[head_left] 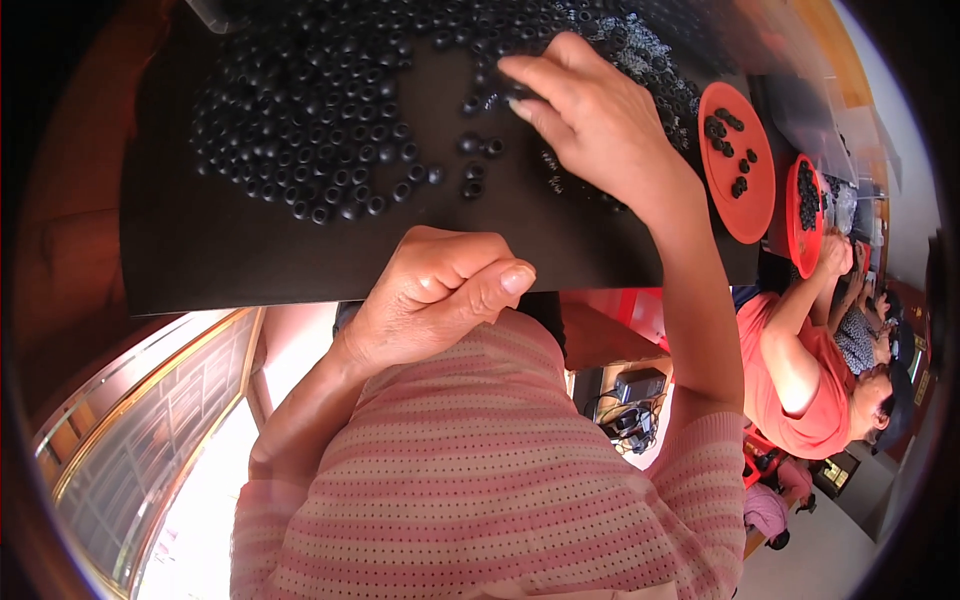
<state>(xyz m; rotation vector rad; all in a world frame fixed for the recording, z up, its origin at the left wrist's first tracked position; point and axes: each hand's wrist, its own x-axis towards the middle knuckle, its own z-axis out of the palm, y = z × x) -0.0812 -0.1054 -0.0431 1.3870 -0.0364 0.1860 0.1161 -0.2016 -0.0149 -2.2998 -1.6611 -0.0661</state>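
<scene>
Small black domed rings with round holes lie in a wide spread over the far part of the black tabletop. My left hand is closed in a fist above the near table edge, thumb pressed over the curled fingers; whatever it holds is hidden. Farther away, my right hand reaches in from the right over the rings, its thumb and forefinger apart. Close to those fingertips lie a few loose black rings. No ring shows clearly between the fingers.
To the right of my right wrist sits an orange-red plate with several small black clusters. Beyond it stands a red bowl of black pieces. A co-worker in a red shirt sits at the right. Cables and dark devices lie below the table.
</scene>
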